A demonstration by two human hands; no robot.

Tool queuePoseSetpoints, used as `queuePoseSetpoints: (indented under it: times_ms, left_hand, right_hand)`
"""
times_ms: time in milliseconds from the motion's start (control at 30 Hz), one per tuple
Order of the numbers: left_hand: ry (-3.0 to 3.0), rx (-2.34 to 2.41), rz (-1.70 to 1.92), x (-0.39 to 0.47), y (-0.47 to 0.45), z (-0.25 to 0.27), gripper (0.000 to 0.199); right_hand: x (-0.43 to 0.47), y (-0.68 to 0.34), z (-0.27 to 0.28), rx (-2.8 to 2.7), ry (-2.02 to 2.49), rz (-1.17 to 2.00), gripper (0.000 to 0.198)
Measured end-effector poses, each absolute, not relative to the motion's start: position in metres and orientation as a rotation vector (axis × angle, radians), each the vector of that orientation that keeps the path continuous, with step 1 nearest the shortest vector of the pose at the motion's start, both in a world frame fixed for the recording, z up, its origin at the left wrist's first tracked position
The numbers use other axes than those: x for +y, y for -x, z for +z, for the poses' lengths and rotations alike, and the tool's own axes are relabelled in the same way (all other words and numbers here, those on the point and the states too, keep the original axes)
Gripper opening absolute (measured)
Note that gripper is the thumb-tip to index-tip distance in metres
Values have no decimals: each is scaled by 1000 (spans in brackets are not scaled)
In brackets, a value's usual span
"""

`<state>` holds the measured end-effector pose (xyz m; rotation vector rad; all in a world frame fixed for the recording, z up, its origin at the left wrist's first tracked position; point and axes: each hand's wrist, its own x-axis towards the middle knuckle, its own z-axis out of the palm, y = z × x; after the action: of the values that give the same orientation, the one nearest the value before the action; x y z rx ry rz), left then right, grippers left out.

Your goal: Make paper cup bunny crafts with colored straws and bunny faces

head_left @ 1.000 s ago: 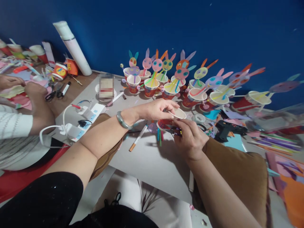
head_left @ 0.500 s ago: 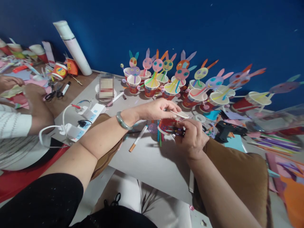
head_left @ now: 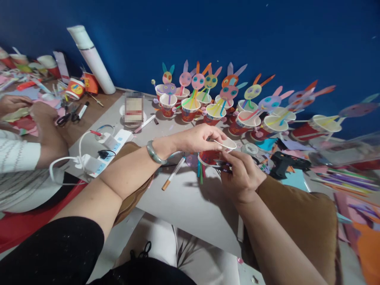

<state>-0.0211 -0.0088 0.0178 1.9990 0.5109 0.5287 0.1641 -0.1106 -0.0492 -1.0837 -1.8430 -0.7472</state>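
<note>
My left hand (head_left: 199,137) pinches the white rim of a red paper cup (head_left: 209,157), which is tilted over the table. Close against the cup's side, my right hand (head_left: 242,172) is closed around dark-handled scissors (head_left: 222,165), whose blades point left at the cup wall. Most of the handles are hidden by my fingers. Below the cup hang green, red and blue straws (head_left: 201,174), and a purple paper disc (head_left: 191,160) shows just left of it. On the table to the left lies a white marker (head_left: 173,174) with an orange-brown end.
Along the blue wall stand several cups with rabbit faces (head_left: 190,106). A black glue gun (head_left: 287,164) and straws (head_left: 350,180) lie at right, near a brown cushion (head_left: 297,225). Leftward are a power strip (head_left: 114,148), a white bottle (head_left: 92,59) and a co-worker's hands (head_left: 43,113).
The cup's rim has tipped slightly, so more of its opening shows. My right hand and the scissors have shifted a little against the cup. My left hand keeps its hold.
</note>
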Motion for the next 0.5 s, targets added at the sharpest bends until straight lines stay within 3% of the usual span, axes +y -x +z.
queuePoseSetpoints:
  times_ms: [500]
  left_hand:
    - [-1954,500,559,-12,20,19,13]
  right_hand:
    - [-111,-167,-49,-1943,1240,-766,18]
